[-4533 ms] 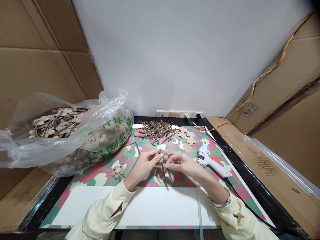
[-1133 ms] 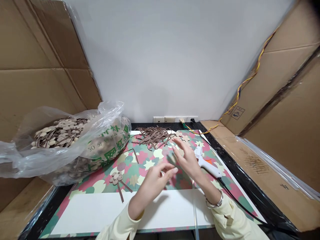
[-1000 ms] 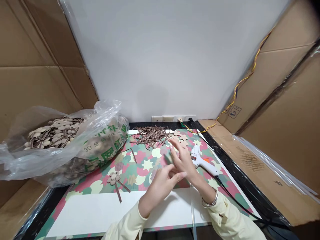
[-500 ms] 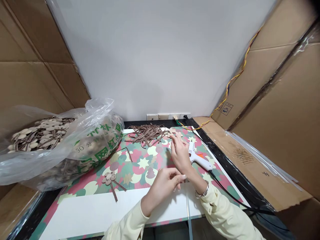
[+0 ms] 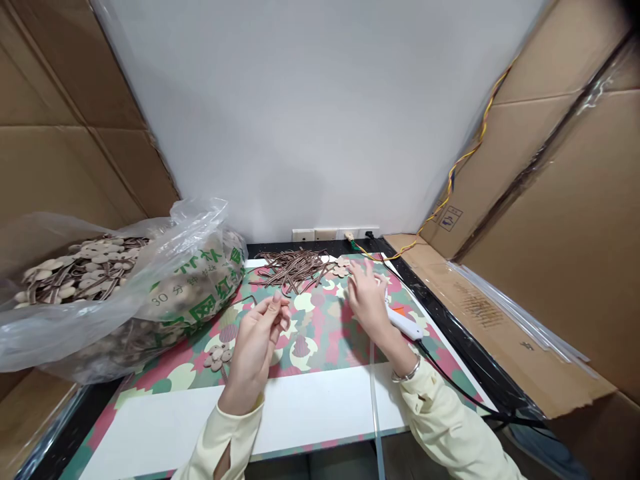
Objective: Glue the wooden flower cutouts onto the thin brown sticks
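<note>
Bench is boxed in: plastic bag of flowers along the left, wall at the far edge, cardboard on the right. Most room is mid-board, between the hands, plus the white band at the near edge.

Versus half a second ago: left hand has swung left and up, away from the right wrist, and now covers most of the strips on the assembled flower. Right hand now covers the glue gun's front end.

Left: thumb and fingertips pinched narrow; can't tell if anything's in there. Right: fingers bent, beside the loose flower piece; can't tell if they grip anything.

Glue gun lies right of centre, handle's long axis diagonal, butt and cord toward near right. Assembled flower sits left, head away, strips toward the near edge. Pile of strips at the far side, mostly crosswise.
</note>
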